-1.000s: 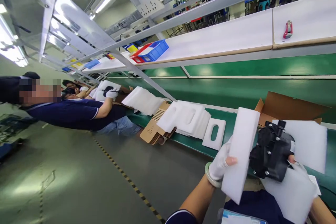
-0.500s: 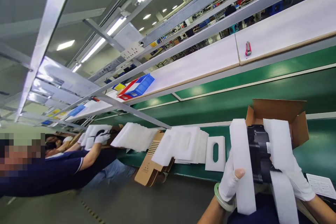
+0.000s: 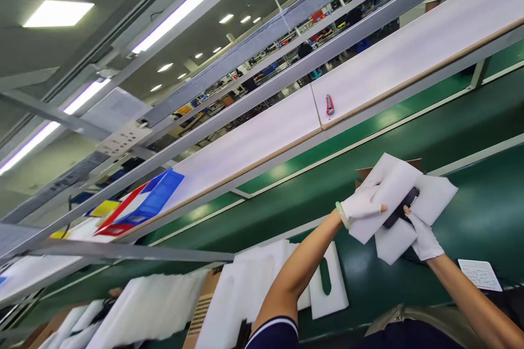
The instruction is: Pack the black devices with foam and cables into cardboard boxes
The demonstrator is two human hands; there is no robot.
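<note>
My left hand (image 3: 362, 204), in a white glove with bare thumb tip, grips a long white foam piece (image 3: 396, 177) on one side of a black device (image 3: 403, 210). On the other side, my right hand (image 3: 424, 237), also gloved, holds the same padded bundle, its thumb at the black device. Another foam piece (image 3: 437, 196) lies beyond that hand, and a further foam block (image 3: 393, 241) hangs below. The whole bundle is tilted over an open cardboard box (image 3: 416, 163), which it mostly hides.
Foam sheets with slots (image 3: 339, 300) lie on the green bench (image 3: 368, 289), beside flat cardboard (image 3: 204, 300) and a foam stack (image 3: 159, 305). A printed white label sheet (image 3: 478, 274) is at right. The shelf above holds a red cutter (image 3: 329, 104) and a blue bin (image 3: 164, 191).
Both hands have carried the foam-padded black device forward, away from my body, to the box. The bundle has turned and tilted. My view has shifted to the right.
</note>
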